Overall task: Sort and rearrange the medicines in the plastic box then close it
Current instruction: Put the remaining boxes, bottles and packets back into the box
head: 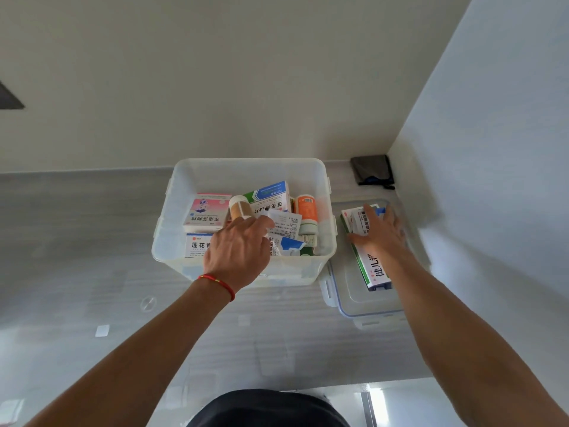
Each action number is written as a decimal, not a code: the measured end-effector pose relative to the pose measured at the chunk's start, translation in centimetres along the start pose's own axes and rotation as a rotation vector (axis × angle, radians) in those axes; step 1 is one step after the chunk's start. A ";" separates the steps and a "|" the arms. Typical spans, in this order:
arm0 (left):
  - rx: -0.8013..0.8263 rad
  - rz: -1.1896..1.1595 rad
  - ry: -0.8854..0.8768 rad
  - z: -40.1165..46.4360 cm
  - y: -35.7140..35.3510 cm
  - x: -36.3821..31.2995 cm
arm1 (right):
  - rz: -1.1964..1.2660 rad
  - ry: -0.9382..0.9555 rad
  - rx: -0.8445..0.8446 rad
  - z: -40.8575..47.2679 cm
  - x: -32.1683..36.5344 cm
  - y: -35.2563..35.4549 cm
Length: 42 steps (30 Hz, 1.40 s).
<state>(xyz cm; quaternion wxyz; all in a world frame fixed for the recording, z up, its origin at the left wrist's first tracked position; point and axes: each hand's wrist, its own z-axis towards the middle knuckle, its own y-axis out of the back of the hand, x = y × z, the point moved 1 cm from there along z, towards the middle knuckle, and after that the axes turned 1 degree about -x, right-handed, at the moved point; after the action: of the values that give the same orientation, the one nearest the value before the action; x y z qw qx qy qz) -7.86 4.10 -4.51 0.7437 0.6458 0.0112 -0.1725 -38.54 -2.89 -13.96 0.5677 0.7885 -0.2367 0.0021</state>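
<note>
I look down on a grey counter [77, 241] where the plastic box [246, 171] stands open, translucent, close to the wall. Its lid [363, 297] lies flat on the counter just to the right of it, with blue seal and clips.

Inside the box I count three cartons that I can see well. The pink carton [206, 211] at the left carries the characters 布洛芬颗粒, seen upside down from my side. Below it, a white and blue carton [197, 245] shows 莲花 and part of a third character; my left hand covers the rest. A green and blue carton [271, 197] stands tilted in the middle, its writing too small for me to read. There are two bottles that I can tell: one with brown content [238, 209] and a white cap, and one orange bottle [305, 211] with a white label mark. A printed paper leaflet [284, 224] lies between them; the text is not readable.

My left hand [238, 251], with a red string bracelet [217, 283] on the wrist, reaches into the box; its fingers curl down among the medicines, but I cannot tell what they pinch, if anything.

My right hand [380, 231] lies on the cartons stacked on the lid, fingers straight and a little spread. The long white and green carton [374, 266] there shows 健儿. How many cartons are in this stack I cannot tell.

A dark folded cloth [371, 167] sits in the corner.
</note>
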 end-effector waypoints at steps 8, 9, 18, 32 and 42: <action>-0.013 0.016 0.017 0.1 -0.1 -0.1 | 0.028 0.118 -0.063 1.0 -1.5 -2.1; -0.026 0.018 0.011 0.1 -0.1 -0.1 | 0.067 0.151 -0.059 1.1 -1.9 -2.0; -0.060 -0.004 0.001 0.0 -0.2 -0.2 | 0.383 0.118 -0.051 0.5 -4.6 -0.3; 0.067 -0.927 0.208 1.2 1.6 0.1 | 1.104 0.411 -0.174 -11.8 10.0 7.9; 0.050 -1.188 0.620 3.8 2.2 4.0 | 0.901 0.315 -0.233 -10.1 11.6 6.7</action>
<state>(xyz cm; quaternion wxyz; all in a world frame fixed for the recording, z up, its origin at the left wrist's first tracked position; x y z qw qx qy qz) -4.30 -0.35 -2.75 0.4695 0.5667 0.5739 -0.3592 -28.12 0.22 -1.26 0.6236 0.5291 -0.4640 0.3403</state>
